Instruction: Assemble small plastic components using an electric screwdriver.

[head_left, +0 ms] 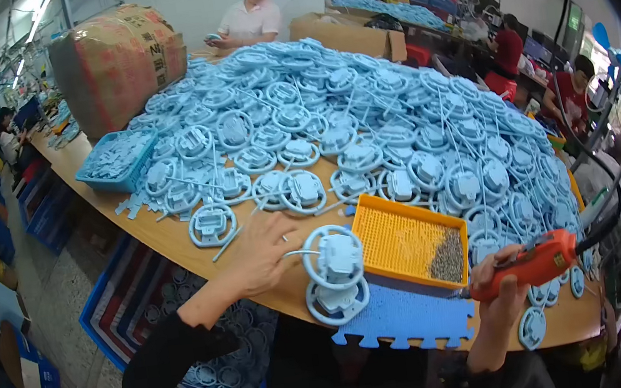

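My right hand (498, 283) is wrapped round a red-orange electric screwdriver (532, 265), its tip pointing left over the blue foam mat (410, 313). My left hand (262, 253) is low over the table, fingers partly spread, beside a light blue wheel-shaped plastic part (334, 257) with a thin rod toward the hand. Whether the fingertips touch that rod is hard to see. A second wheel-shaped part (337, 303) lies partly under the first, at the mat's left end. Behind the mat, an orange tray (364, 222) with a bristly bottom holds many small metal screws (448, 257).
A big pile of light blue wheel parts (363, 118) covers the table (143, 222). A blue basket (115, 179) of small pieces and a wrapped bale (121, 70) stand left. Below is a striped blue-rimmed bin (117, 295). A person (254, 15) is across the table; others sit right.
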### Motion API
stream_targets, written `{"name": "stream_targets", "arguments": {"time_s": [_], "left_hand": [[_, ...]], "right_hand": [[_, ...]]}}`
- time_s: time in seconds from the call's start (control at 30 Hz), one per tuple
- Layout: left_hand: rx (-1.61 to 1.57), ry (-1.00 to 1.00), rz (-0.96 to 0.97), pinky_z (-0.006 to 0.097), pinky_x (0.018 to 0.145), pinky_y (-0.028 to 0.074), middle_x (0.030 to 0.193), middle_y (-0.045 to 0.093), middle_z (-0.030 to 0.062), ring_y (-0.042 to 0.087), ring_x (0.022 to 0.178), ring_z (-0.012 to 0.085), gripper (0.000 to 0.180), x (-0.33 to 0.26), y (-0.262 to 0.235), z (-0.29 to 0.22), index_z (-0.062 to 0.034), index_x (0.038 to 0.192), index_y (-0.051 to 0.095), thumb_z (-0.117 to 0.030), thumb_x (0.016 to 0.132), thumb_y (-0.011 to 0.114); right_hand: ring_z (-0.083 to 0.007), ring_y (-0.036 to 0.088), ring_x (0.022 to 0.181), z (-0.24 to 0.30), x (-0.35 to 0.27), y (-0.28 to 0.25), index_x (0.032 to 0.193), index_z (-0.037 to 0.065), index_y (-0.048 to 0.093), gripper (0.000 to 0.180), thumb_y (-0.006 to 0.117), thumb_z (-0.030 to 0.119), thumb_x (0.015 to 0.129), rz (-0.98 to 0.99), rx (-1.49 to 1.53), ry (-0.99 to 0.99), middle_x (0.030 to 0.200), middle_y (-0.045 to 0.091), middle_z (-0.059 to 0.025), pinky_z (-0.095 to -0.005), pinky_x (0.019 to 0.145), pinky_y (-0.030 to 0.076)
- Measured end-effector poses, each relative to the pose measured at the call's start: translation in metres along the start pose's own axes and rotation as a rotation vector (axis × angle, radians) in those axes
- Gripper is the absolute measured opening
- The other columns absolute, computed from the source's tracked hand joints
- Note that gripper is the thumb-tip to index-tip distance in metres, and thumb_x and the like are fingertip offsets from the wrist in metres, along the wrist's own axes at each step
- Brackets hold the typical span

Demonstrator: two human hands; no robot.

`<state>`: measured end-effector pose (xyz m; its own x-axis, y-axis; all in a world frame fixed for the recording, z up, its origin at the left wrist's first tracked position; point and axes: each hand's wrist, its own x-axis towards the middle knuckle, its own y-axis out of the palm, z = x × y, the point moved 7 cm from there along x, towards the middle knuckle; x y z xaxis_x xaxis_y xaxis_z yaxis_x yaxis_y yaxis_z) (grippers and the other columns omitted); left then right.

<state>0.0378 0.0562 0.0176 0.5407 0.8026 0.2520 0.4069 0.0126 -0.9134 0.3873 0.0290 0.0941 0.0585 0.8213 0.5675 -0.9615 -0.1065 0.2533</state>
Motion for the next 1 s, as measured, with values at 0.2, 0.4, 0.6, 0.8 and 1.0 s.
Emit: {"name": "stream_targets", "arguments": {"time_s": [0.2,0.4,0.6,0.8,1.0], "left_hand": [[0.271,-0.258,-0.136,0.060,0.108,0.018,0.131,0.047,0.0116,0.030,0.135,0.0338,0.029,-0.052,0.007,0.030,-0.0169,0.113,0.063,-0.020,0.084,0.060],[0.131,-0.162,-0.084,0.060,0.109,0.015,0.142,0.041,0.0105,0.026,0.138,0.0355,0.048,-0.024,0.023,0.015,-0.0111,0.131,0.051,-0.023,0.085,0.059],[0.053,-0.100,-0.006,0.059,0.103,0.024,0.123,0.053,0.0133,0.040,0.126,0.0339,0.034,-0.007,0.037,0.000,-0.0066,0.109,0.060,-0.022,0.080,0.066],[-0.036,-0.238,-0.109,0.044,0.071,0.043,0.080,0.059,0.0119,0.057,0.083,0.0326,0.019,-0.011,0.021,-0.012,-0.0040,0.079,0.060,-0.018,0.073,0.072],[-0.220,-0.513,-0.116,0.040,0.056,0.043,0.070,0.055,0.0137,0.056,0.062,0.0327,0.019,-0.046,0.025,-0.028,-0.0012,0.075,0.060,-0.013,0.070,0.075]], "right_hand": [[-0.0160,0.053,0.058,-0.001,-0.008,0.011,0.106,0.002,0.046,0.052,0.075,0.037,0.080,0.021,0.041,0.068,0.069,0.054,-0.0065,-0.0264,0.049,0.042],[-0.0154,0.050,0.058,0.000,0.000,-0.001,0.104,0.003,0.047,0.051,0.068,0.045,0.084,0.001,0.002,0.057,0.068,0.052,-0.0059,-0.0283,0.053,0.042],[-0.0159,0.050,0.059,-0.036,0.024,-0.003,0.104,0.005,0.049,0.049,0.066,0.047,0.085,-0.060,0.110,0.040,0.069,0.052,-0.0047,-0.0302,0.053,0.043],[-0.0163,0.052,0.063,-0.082,0.044,0.007,0.104,0.005,0.049,0.039,0.065,0.037,0.089,-0.065,0.136,0.070,0.071,0.054,-0.0059,-0.0306,0.059,0.044],[-0.0147,0.054,0.057,-0.102,0.051,0.011,0.104,0.002,0.046,0.035,0.067,0.022,0.086,-0.103,0.187,0.058,0.066,0.054,-0.0060,-0.0277,0.055,0.044]]}}
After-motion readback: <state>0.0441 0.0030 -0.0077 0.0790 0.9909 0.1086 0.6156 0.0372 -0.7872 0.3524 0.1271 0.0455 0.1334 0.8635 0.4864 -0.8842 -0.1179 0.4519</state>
